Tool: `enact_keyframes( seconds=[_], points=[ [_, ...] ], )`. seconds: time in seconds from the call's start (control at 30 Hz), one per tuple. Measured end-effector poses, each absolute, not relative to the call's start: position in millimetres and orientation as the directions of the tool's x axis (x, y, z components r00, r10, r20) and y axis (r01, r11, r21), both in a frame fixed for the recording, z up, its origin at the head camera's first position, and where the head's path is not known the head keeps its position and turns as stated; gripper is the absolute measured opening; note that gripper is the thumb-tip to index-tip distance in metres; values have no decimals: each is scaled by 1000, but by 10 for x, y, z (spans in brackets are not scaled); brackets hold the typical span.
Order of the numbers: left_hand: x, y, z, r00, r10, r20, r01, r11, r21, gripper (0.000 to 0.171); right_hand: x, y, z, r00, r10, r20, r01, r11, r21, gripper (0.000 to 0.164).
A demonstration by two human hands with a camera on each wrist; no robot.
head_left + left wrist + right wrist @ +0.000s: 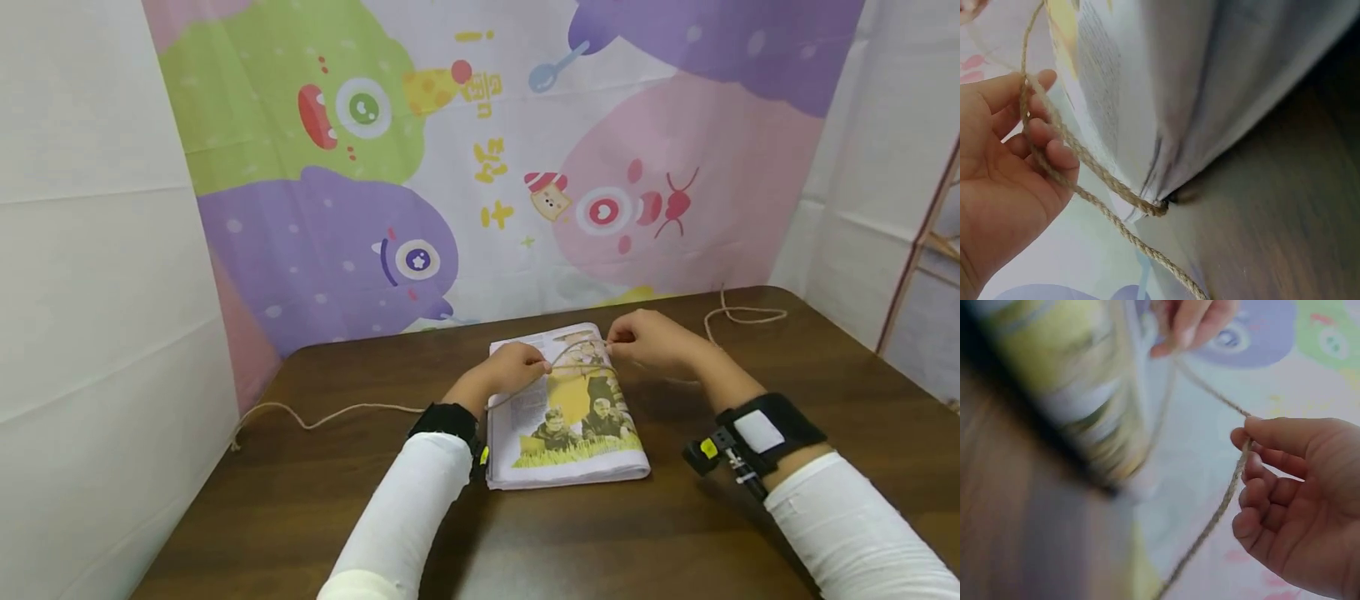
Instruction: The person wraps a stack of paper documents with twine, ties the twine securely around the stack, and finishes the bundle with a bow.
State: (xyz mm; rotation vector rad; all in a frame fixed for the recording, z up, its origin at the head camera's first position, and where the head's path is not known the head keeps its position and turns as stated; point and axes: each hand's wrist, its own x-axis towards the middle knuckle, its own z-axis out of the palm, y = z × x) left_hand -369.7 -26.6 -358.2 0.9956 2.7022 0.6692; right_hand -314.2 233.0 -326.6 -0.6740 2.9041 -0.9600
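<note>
A folded newspaper stack (581,467) lies on the table, with a thin tan rope (360,407) passing around it and across its printed top. My left hand (513,368), over the upper part of the stack, pinches the rope where strands come together. In the left wrist view, one rope strand (1127,232) runs past the curled fingers and another bends around the paper's edge. Just beyond the stack's right side, my right hand (654,340) pinches a strand between thumb and forefinger. That rope length (1211,520) trails below the fingers in the right wrist view.
Rope tails stretch across the brown table (360,492) to its left edge and far right corner. A cartoon-printed cloth (510,275) hangs behind the table's far edge. White sheets stand at both sides, and a wooden frame (911,267) shows at the right.
</note>
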Motion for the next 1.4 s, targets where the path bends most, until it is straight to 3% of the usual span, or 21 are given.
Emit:
enact_keyframes(
  seconds=[0.17,0.37,0.43,0.5,0.6,0.67,0.77,0.9,1.13,1.3,1.4],
  points=[
    [-3704,-254,-3565,-781,625,5,532,660,530,26,-3049,2104,-3095,-885,-423,194,-443,636,-632,13],
    [-3694,-246,-3560,-797,602,41,497,617,610,23,-3069,1859,-3175,-830,-535,154,-457,498,-737,6],
    [-3693,-243,-3562,-805,592,33,459,587,667,24,-3113,1802,-3252,-818,-557,142,-471,508,-721,4],
    [-3685,-235,-3555,-814,580,21,414,554,722,23,-3169,1759,-3349,-804,-569,171,-530,557,-640,5],
    [-3655,-220,-3536,-830,558,-11,309,477,823,27,-3215,1712,-3474,-793,-567,223,-603,680,-418,10],
    [-3633,-207,-3525,-839,543,-26,251,429,868,33,-3218,1675,-3532,-806,-540,243,-591,757,-279,15],
    [-3605,-192,-3503,-851,523,-49,181,379,908,44,-3204,1614,-3574,-859,-462,222,-501,849,-169,21],
    [-3584,-173,-3480,-849,525,-51,209,424,881,48,-3215,1550,-3599,-895,-358,265,-392,916,-87,36],
    [-3567,-160,-3464,-844,536,-14,325,531,782,39,-3248,1556,-3601,-920,-243,307,-278,958,-74,26],
    [-3536,-149,-3475,-829,557,44,419,568,709,20,-3278,1618,-3611,-907,-310,287,-348,933,-94,27],
    [-3525,-137,-3484,-811,574,110,514,610,604,11,-3304,1681,-3579,-887,-403,225,-447,872,-200,23]
  ],
)
